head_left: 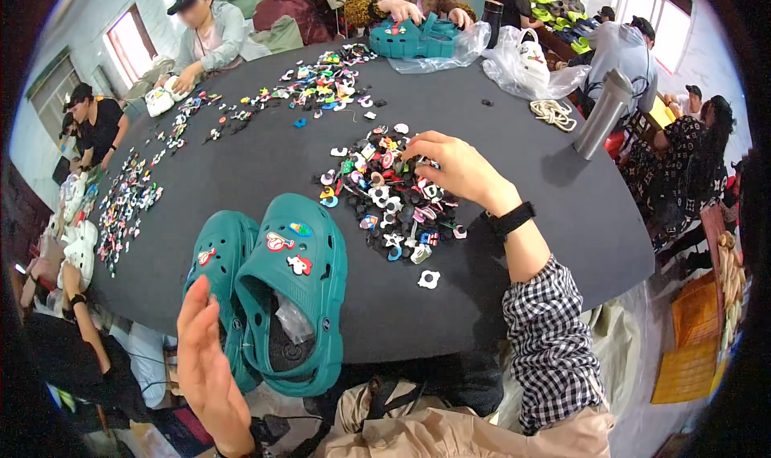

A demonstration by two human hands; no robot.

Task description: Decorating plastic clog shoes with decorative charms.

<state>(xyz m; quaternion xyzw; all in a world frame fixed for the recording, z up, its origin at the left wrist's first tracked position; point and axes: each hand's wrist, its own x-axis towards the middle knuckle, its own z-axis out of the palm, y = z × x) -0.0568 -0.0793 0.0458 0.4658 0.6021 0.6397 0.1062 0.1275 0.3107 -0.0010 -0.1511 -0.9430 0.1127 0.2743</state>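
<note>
Two teal clogs [317, 241] sit side by side at the table's near edge, toes pointing away. The right clog has several shoe charms [279, 242] on its toe, and clear plastic [293, 321] lies inside it. One charm shows on the left clog [217, 241]. My left hand [205, 357] is upright beside the left clog's heel, fingers stretched and holding nothing. My right hand [454, 167] reaches to the top of a heap of small colourful shoe charms [389, 197], its fingers curved and apart at the heap's right side. Its fingertips are partly hidden among the charms.
More charms [321, 84] lie scattered over the dark table [498, 297] at the far side and left. A steel tumbler [604, 116] and a coil of cord [552, 114] stand at right. Across the table a person handles another teal clog [414, 40]; others work around.
</note>
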